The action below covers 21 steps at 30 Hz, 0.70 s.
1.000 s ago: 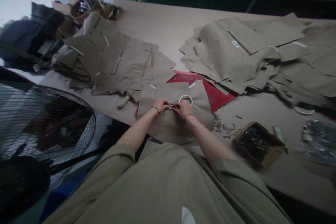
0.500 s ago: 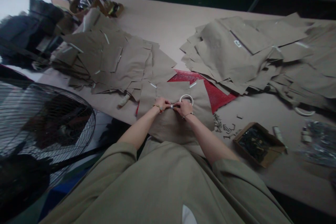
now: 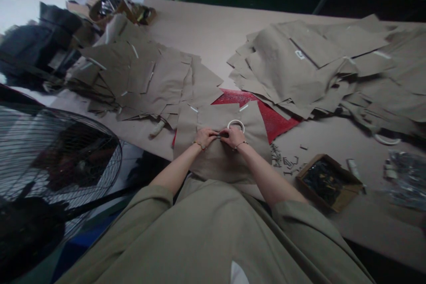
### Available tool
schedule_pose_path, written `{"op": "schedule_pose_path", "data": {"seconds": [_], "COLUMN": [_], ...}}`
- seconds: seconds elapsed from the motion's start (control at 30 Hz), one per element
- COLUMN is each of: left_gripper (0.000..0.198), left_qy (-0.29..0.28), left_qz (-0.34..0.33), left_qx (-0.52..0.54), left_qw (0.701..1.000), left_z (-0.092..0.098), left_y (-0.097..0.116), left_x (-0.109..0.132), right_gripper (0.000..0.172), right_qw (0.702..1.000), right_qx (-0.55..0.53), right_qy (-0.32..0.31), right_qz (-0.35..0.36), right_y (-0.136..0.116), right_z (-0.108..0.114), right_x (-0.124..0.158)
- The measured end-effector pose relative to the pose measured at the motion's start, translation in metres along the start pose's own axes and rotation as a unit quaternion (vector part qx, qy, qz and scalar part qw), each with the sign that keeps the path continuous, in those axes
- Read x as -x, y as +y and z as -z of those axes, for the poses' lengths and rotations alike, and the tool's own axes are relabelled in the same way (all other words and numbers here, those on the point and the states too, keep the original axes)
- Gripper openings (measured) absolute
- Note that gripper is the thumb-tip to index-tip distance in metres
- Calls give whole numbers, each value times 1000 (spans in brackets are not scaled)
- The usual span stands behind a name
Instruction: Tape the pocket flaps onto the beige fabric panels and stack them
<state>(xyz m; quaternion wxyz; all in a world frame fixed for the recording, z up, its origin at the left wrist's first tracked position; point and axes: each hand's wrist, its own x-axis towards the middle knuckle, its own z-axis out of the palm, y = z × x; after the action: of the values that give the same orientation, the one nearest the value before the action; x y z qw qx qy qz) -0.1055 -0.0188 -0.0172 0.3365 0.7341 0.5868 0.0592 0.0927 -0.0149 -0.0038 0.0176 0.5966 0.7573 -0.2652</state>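
Observation:
My left hand (image 3: 207, 136) and my right hand (image 3: 233, 136) meet fingertip to fingertip above a tan fabric panel (image 3: 213, 162). Pinched between them is a small metal piece (image 3: 218, 135), mostly covered by the fingers, so its exact shape does not show. Both hands are closed. A white ring, like a tape roll (image 3: 236, 121), lies on the panel just behind my right hand. The panel rests on a red sheet (image 3: 274, 122), and two white strips mark its far edge.
Stacks of tan fabric pieces lie left (image 3: 166, 75) and right (image 3: 282, 62). Loose metal clips (image 3: 289, 164) and a cardboard box of dark parts (image 3: 328, 182) are at right, beside a clear plastic bag (image 3: 408, 177). A caged fan (image 3: 66, 164) stands close on the left.
Both hands have turned slightly, and the shiny piece that showed between the fingertips is now darker and more covered. The fabric panel and the ring have stayed in place.

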Motion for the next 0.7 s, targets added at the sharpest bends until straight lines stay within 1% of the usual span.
{"op": "schedule_pose_path", "data": {"seconds": [0.1,0.2,0.27,0.33,0.4,0.53,0.7], "left_gripper": [26,24,25,26,26,27,31], "left_qy": [3,4,3,-1,-4,-7,-1], "left_qz": [30,58,61,46,34,44,13], "left_qx": [2,12,19,28,39,34,16], "left_qw": [1000,998,998,999,999,998,1000], "left_z": [-4,-4,-2,0,2,2,0], "left_y": [1,2,3,2,2,2,4], "left_x": [-3,-5,-5,-5,-5,-3,3], "right_gripper": [31,27,27,27,27,26,28], "right_qw": [999,998,997,996,995,996,998], "right_qx": [-11,-11,-12,-13,-11,-7,-3], "right_qy": [-36,-62,-79,-91,-93,-84,-65], "right_qz": [28,22,14,14,14,-2,-18], "right_y": [9,13,14,15,14,10,3], "right_z": [9,18,23,25,26,22,20], "right_x": [-6,-17,-23,-26,-26,-22,-17]}}
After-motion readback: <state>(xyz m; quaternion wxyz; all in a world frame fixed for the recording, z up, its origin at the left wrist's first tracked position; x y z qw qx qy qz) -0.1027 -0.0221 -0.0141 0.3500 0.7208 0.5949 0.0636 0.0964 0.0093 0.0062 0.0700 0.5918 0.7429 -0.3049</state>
